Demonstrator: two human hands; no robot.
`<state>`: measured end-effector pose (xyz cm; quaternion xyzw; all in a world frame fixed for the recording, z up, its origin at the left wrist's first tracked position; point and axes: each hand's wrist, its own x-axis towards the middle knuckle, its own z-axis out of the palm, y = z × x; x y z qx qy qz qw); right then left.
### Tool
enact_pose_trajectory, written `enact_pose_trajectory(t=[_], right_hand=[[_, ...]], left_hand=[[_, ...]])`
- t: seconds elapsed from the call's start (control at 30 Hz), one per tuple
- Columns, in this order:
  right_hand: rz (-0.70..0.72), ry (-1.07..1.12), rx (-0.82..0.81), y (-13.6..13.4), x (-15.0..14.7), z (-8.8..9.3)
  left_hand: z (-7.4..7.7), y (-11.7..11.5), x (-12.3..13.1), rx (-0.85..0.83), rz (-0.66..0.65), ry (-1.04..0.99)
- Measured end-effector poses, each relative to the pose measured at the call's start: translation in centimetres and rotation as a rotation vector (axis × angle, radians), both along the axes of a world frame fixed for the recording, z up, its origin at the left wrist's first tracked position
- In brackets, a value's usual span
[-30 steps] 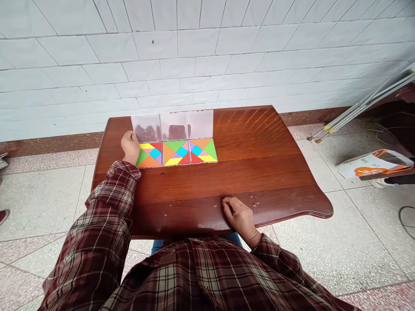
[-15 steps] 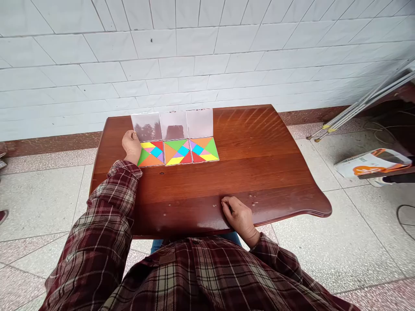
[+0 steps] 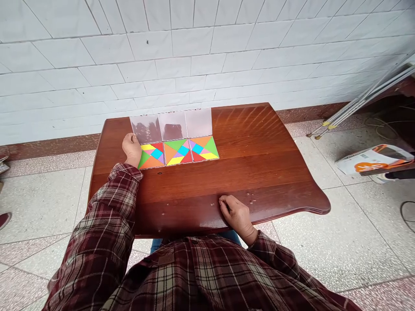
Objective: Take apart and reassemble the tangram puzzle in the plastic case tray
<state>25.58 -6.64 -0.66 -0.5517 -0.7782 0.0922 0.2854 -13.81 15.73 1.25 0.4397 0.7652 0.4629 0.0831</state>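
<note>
My left hand (image 3: 132,147) is closed, its fingers curled under, and rests at the left end of a row of tangram puzzles, overlapping their edge. The left tangram (image 3: 152,155), the middle tangram (image 3: 177,152) and the right tangram (image 3: 204,148) lie side by side, their coloured pieces filling each square. Behind them are three shiny, greyish panels (image 3: 199,122), lying flat and reflecting light. Near the front edge of the brown wooden table (image 3: 259,151), my right hand (image 3: 236,213) lies in a loose fist, apart from the puzzles, with nothing visible in it.
A white tiled wall (image 3: 181,69) runs behind the table. On the right, metal crutches (image 3: 343,108) lean with their tips on the floor, and a white and orange bag (image 3: 372,160) is beside them. A shoe tip (image 3: 4,219) shows at the far left.
</note>
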Motion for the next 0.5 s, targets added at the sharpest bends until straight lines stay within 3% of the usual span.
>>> enact_pose_trajectory(t=[0.33, 0.5], right_hand=[[0.001, 0.02, -0.007, 0.03, -0.1, 0.04], [-0.01, 0.052, -0.111, 0.1, -0.21, 0.0]], left_hand=[[0.5, -0.31, 0.66, -0.025, 0.015, -0.008], [0.67, -0.18, 1.0, -0.033, 0.022, 0.002]])
